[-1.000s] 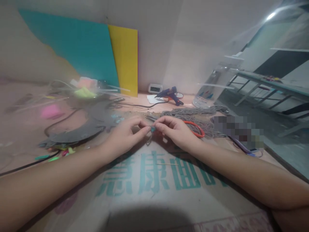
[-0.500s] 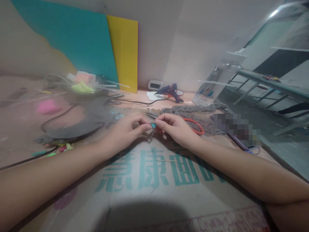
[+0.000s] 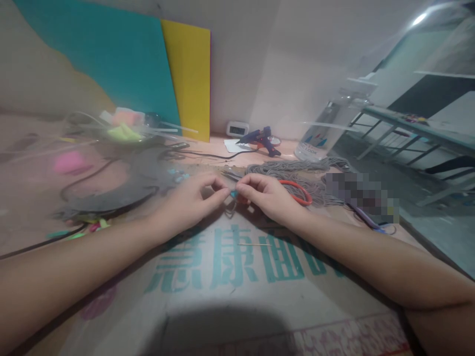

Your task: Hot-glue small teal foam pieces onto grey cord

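My left hand (image 3: pixel 193 200) and my right hand (image 3: pixel 269 198) meet fingertip to fingertip above a cardboard sheet (image 3: pixel 230 277) with teal printing. Both pinch a small teal piece (image 3: pixel 233 194), and a thin grey cord loop (image 3: pixel 230 210) hangs just below it. The fingers of both hands are closed in a pinch. A thin needle-like stick (image 3: pixel 254 244) lies on the cardboard in front of the hands. Orange-handled scissors (image 3: pixel 299 193) lie right behind my right hand on a bundle of grey cord (image 3: pixel 293 173).
A blue glue gun (image 3: pixel 260 138) and a small clock (image 3: pixel 237 128) sit at the back by the wall. Teal (image 3: pixel 111 59) and yellow (image 3: pixel 189 74) sheets lean there. Blurred dark foam shapes, cables and coloured scraps (image 3: pixel 111 188) lie at left. A clear bottle (image 3: pixel 322 133) stands at right.
The hands stay pinched together on the teal piece, with only small finger shifts. The view has drifted slightly, so everything sits a little higher and to the left.
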The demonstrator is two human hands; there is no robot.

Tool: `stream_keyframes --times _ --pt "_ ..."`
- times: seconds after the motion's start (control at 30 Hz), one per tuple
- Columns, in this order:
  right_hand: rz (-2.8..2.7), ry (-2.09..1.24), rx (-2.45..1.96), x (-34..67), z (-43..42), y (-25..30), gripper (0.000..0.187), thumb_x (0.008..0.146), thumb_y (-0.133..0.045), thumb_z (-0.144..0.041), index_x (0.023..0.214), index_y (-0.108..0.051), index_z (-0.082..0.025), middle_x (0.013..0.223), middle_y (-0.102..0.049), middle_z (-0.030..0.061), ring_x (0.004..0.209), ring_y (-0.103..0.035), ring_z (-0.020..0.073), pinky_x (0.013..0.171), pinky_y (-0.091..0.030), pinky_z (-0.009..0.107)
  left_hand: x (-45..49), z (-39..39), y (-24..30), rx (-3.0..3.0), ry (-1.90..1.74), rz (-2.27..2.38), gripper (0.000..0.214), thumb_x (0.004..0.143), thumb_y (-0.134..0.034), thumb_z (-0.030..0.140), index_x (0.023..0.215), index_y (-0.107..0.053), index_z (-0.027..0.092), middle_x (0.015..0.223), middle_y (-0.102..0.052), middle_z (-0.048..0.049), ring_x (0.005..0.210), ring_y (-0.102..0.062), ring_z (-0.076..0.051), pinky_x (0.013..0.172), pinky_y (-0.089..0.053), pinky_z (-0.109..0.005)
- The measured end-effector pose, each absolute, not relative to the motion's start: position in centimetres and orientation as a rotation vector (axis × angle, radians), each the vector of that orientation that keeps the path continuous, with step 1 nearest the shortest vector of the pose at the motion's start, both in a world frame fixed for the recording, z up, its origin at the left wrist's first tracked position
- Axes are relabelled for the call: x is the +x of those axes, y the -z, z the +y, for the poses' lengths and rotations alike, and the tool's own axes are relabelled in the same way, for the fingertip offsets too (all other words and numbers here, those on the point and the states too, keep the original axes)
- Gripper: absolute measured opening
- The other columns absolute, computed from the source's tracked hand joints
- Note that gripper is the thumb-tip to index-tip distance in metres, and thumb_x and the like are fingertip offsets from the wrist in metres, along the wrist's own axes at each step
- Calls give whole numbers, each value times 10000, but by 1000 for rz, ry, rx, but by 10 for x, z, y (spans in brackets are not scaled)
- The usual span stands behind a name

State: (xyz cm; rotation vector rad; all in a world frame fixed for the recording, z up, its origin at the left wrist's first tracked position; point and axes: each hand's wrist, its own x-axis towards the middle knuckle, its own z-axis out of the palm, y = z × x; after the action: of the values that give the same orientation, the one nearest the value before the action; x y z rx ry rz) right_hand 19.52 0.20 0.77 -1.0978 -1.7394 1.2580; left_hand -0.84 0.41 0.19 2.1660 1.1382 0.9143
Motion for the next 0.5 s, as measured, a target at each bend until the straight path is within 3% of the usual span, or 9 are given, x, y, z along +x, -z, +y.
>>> stream_keyframes --times 0.2,0.5 --pt "-1712 -1323 -1086 195 4 -4 237 866 -634 -412 831 -598 -180 662 -579 -34 555 -517 84 489 -402 203 -7 5 -5 2141 -991 1169 234 918 -553 347 767 -621 182 777 -644 19 775 -580 -162 756 -416 -282" --pt "-1718 -1292 -1098 195 5 -4 176 869 -627 -353 834 -593 -183 653 -580 -41 539 -508 76 480 -392 199 -9 7 1 2060 -937 1110 321 951 -507 476 861 -627 192 842 -669 10 812 -608 -169 751 -430 -283"
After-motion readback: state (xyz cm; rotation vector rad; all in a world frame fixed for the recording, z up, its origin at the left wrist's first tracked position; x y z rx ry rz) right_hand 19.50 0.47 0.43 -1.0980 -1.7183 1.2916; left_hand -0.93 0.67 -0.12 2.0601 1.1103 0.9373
